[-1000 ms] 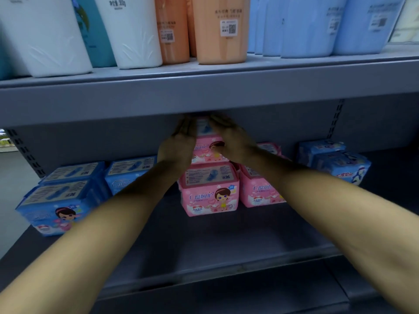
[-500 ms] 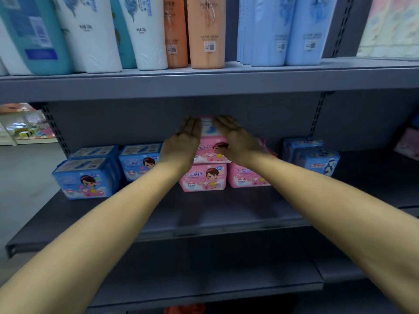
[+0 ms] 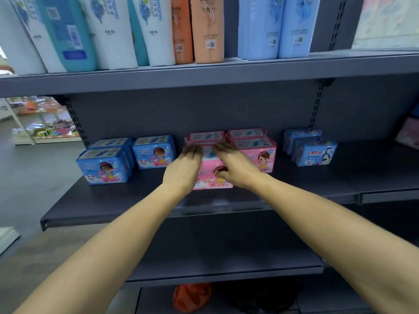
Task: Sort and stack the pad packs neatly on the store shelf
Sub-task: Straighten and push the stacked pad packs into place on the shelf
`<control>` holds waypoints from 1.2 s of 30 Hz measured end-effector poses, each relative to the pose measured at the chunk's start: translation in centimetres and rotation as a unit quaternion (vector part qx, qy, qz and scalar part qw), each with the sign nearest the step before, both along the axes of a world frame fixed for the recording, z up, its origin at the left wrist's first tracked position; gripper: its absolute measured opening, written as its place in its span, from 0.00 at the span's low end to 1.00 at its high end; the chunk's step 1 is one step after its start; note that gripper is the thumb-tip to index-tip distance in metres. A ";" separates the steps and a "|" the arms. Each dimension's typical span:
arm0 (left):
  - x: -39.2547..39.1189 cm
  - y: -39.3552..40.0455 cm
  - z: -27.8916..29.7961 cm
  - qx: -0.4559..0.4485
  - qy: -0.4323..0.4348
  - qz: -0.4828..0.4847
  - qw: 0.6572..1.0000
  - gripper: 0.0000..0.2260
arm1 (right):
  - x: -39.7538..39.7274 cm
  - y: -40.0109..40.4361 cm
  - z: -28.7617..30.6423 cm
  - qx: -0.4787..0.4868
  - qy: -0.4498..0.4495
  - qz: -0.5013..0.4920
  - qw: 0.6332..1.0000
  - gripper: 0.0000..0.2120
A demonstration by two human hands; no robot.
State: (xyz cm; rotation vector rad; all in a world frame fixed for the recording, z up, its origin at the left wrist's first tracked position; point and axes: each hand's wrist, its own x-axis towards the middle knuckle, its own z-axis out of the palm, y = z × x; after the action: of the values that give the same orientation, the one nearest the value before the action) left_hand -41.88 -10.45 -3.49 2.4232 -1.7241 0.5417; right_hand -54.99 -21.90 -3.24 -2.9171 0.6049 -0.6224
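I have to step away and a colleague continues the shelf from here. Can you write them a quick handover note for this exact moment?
Left hand and right hand: both flat on the front pink pack, fingers extended, not gripping.
Pink packs sit mid-shelf, more behind the front one.
Blue packs grouped left; another blue pair sits apart at right.
Done: colours roughly grouped.
Left: square up the front pink pack, probably tidy the angled blue ones.

Upright white, teal, orange [image 3: 207, 30] and pale-blue bottles [image 3: 275, 28] in a row overhead; orange bag [image 3: 191, 296] on the bottom level.
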 end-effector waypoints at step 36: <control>2.6 -3.1 -3.8 0.025 0.076 -0.006 0.997 0.37 | 2.3 -2.8 -3.7 0.051 0.058 -0.007 0.997 0.35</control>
State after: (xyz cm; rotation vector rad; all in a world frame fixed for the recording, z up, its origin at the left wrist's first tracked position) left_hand -39.23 -13.54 -7.34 2.4154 -1.7087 0.3078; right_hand -52.66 -24.72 -6.90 -2.8703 0.6510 -0.4113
